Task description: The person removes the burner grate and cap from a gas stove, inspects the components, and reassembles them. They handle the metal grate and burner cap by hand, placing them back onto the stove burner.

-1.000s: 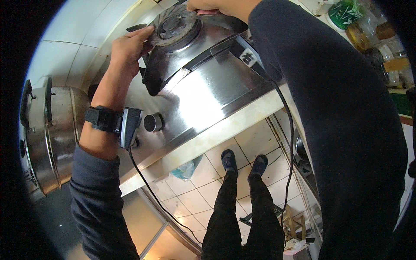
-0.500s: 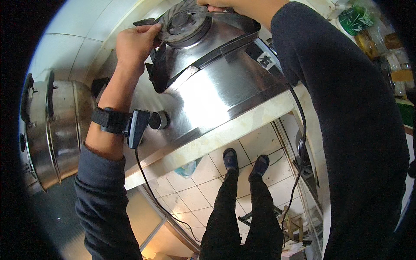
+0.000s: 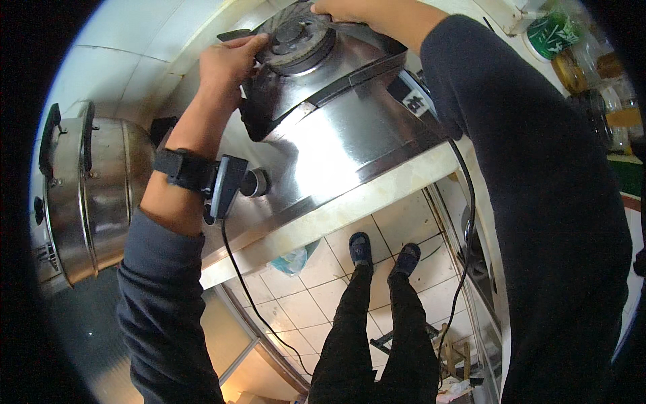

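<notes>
A dark, round gas-burner cap (image 3: pixel 293 46) with a raised centre sits on the steel stove (image 3: pixel 323 145), inside a black angular pot support (image 3: pixel 316 97). My left hand (image 3: pixel 229 62) is closed at the cap's left edge, thumb and fingers pinching its rim. Around that wrist is a black strap with a small device (image 3: pixel 229 185) and a cable. My right hand (image 3: pixel 326 8) reaches the far side of the cap at the picture's top edge. Most of its fingers are cut off or hidden there, so its grip cannot be made out.
A large steel steamer pot (image 3: pixel 101 182) stands left of the stove. A control knob (image 3: pixel 254 182) sits on the stove's front. Jars (image 3: pixel 609 111) and a green-and-white container (image 3: pixel 553 35) fill the right side. Cables hang past the counter edge (image 3: pixel 336 209).
The view has shifted a little. My left hand has moved slightly right along with the cap's rim, and the ridged part of the cap now shows less. My right hand is nearer the top edge.
</notes>
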{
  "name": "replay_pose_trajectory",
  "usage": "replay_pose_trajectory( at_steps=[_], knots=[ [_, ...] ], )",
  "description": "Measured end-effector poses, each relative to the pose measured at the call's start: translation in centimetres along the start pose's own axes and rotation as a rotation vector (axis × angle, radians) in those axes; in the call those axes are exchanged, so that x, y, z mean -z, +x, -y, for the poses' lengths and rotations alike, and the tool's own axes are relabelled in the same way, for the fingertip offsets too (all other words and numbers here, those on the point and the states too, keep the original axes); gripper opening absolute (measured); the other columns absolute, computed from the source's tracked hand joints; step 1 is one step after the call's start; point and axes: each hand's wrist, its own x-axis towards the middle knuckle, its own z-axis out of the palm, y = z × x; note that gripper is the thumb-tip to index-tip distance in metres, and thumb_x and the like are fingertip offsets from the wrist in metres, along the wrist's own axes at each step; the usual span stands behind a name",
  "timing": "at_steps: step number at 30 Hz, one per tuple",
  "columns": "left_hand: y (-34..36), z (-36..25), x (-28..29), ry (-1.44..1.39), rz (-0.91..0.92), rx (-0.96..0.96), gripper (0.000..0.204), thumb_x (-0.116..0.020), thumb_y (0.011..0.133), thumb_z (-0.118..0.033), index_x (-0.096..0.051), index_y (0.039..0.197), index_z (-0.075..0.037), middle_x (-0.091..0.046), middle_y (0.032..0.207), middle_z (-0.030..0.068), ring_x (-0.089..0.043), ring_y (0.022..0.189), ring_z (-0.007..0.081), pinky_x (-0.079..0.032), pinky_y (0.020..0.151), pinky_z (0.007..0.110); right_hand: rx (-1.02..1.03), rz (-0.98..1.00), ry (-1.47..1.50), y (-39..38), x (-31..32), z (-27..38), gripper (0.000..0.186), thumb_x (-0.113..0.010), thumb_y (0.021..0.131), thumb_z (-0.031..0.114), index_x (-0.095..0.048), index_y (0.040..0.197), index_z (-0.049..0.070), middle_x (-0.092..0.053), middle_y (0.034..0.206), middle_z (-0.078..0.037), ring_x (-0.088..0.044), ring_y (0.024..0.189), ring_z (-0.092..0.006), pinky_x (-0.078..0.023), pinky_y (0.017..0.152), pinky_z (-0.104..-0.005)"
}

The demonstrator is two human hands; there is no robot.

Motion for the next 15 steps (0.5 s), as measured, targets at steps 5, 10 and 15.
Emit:
replay_pose_trajectory(
  at_steps=[5, 10, 15],
  knots=[
    [1.6, 0.9, 0.0, 0.403, -0.208, -0.214, 0.032, -0.081, 0.088, -0.043, -0.087, 0.106, -0.017, -0.083, 0.095, 0.0092, -0.08, 0.091, 0.0233, -0.06, 0.088, 0.035, -0.041, 0.124, -0.096, 0.2, 0.5, 1.0, 0.047, -0.086, 0.083, 0.034, -0.078, 0.106, -0.006, -0.075, 0.116, -0.029, -0.073, 0.113, -0.0398, -0.059, 0.098, -0.0441],
    [3.1, 1.7, -0.1, 0.336, -0.244, -0.194, 0.03, -0.08, 0.087, -0.038, -0.087, 0.104, -0.014, -0.083, 0.091, 0.009, -0.079, 0.088, 0.0221, -0.06, 0.087, 0.035, -0.084, 0.112, -0.087, 0.8, 0.2, 1.4, 0.047, -0.086, 0.083, 0.035, -0.078, 0.105, -0.006, -0.074, 0.117, -0.029, -0.073, 0.114, -0.0407, -0.059, 0.097, -0.0445],
    [2.9, 1.2, -0.3, 0.251, -0.222, -0.168, 0.03, -0.079, 0.087, -0.034, -0.087, 0.1, -0.009, -0.082, 0.083, 0.0097, -0.078, 0.081, 0.0202, -0.06, 0.083, 0.035, -0.033, 0.091, -0.108, 1.3, -0.3, 0.8, 0.047, -0.085, 0.083, 0.034, -0.078, 0.106, -0.006, -0.074, 0.117, -0.029, -0.073, 0.113, -0.0414, -0.06, 0.096, -0.0452]
  ],
)
